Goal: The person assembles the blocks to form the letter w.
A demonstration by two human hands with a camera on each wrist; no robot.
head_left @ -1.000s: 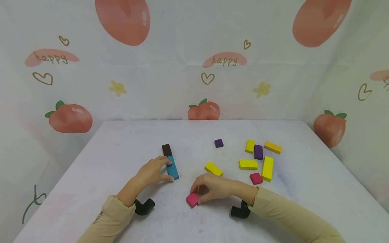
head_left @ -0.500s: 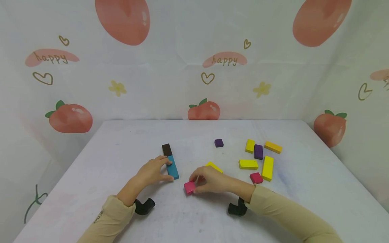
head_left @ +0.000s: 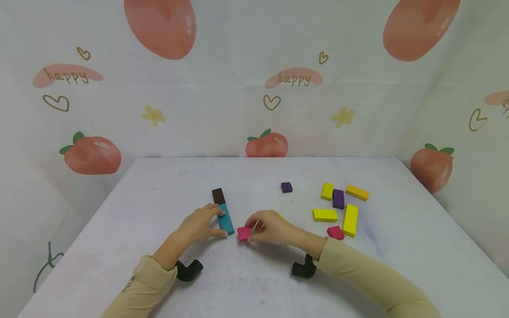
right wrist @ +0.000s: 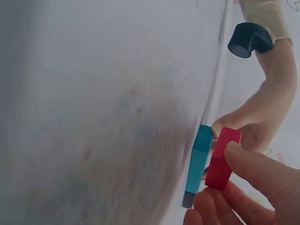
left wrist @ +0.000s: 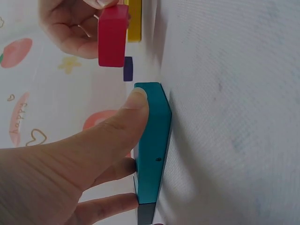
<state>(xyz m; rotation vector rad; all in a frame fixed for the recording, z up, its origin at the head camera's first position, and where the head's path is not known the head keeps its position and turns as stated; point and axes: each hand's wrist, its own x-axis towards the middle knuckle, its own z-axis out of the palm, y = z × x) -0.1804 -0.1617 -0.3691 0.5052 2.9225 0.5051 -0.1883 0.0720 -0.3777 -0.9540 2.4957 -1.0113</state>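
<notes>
My left hand (head_left: 199, 225) holds a blue rectangular block (head_left: 226, 222) lying on the table, thumb at its near end. A dark brown block (head_left: 218, 196) lies end to end with the blue one, at its far side. In the left wrist view, the thumb (left wrist: 126, 115) presses on the blue block and a fingertip reaches the joint with the dark block. My right hand (head_left: 272, 227) pinches a pinkish-red block (head_left: 244, 234) between thumb and fingers. That block is raised just right of the blue block's near end, as the right wrist view also shows with the red block (right wrist: 224, 159).
To the right lie yellow blocks (head_left: 324, 215), a purple block (head_left: 338, 199), an orange block (head_left: 357, 193) and another red block (head_left: 336, 232). A small purple block (head_left: 286, 187) sits farther back. One yellow block is mostly hidden behind my right hand. Black wrist cameras (head_left: 304, 268) hang below both wrists.
My right hand has carried the red block away from me and slightly left, closer to the blue block's near end. My left hand has stayed in place.
</notes>
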